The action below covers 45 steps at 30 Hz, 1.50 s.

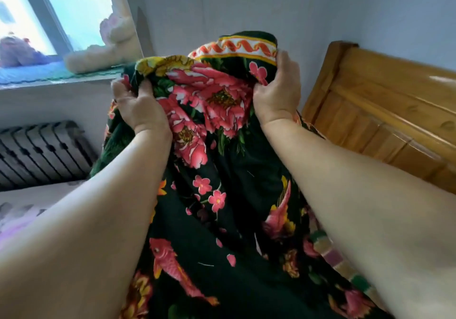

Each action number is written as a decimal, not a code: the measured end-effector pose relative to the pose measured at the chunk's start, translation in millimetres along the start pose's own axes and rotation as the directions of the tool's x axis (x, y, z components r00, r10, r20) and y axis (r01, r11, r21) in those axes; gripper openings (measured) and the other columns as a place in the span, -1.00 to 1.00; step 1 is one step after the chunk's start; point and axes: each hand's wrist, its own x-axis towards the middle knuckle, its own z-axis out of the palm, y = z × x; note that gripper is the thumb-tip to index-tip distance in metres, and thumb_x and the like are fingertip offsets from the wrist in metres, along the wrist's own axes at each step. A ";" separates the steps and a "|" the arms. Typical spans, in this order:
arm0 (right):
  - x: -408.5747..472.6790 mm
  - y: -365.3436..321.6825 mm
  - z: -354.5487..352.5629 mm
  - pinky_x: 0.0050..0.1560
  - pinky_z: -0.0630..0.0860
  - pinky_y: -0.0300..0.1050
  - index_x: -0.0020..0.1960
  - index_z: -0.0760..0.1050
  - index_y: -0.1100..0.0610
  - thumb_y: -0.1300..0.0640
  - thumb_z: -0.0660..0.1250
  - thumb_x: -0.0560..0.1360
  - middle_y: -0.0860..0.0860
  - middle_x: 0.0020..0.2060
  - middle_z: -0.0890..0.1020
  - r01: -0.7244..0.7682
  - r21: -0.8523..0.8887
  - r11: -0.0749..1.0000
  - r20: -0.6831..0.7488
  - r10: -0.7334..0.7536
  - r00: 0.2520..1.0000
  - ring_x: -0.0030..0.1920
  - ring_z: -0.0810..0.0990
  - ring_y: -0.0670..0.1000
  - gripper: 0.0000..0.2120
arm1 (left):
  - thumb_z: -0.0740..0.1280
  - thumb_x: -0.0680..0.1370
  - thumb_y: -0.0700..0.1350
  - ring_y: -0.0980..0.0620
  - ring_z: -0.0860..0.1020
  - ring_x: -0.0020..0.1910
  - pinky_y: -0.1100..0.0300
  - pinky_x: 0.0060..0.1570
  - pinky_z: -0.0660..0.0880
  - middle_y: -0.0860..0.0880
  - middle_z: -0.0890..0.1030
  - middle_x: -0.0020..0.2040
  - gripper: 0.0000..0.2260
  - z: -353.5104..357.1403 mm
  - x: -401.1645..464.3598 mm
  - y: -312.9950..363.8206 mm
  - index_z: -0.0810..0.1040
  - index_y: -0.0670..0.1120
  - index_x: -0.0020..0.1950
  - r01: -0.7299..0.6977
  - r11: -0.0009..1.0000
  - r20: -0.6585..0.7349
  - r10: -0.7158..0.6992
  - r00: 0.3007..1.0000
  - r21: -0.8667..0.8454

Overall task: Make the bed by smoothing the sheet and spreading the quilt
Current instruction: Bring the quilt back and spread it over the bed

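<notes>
Head view: The quilt (222,170), dark green with pink flowers and red fish, hangs in the air in front of the person, gathered at its top into a bunch. The left hand (138,106) clenches the bunched cloth at the left, fingers curled shut into the folds. The right hand (276,91) clenches the cloth at the right, just below the orange-and-white patterned border (234,47), fingers wrapped closed around it. The wooden headboard (385,111) stands to the right; a radiator (42,151) and a windowsill (56,74) lie to the left. A pale strip of sheet (22,210) shows at lower left.

Step in hand, as judged: finding the quilt's edge for spreading. To do it well, work both hands outward along the border until the edge is taut, keep the grips level, then cast the cloth toward the headboard.
</notes>
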 end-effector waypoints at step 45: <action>-336.1 265.8 -288.7 0.19 0.38 -0.11 0.33 0.40 -0.01 0.05 0.21 0.57 0.05 0.28 0.49 -0.125 -0.881 0.456 0.417 0.875 0.246 0.29 0.44 0.13 -0.67 | 0.21 0.60 -0.15 -0.10 0.55 -0.01 0.19 0.01 0.50 -0.18 0.58 0.16 -0.76 -132.2 -431.7 -101.2 0.52 -0.19 0.22 -0.201 0.368 0.403 -0.897 0.181 0.908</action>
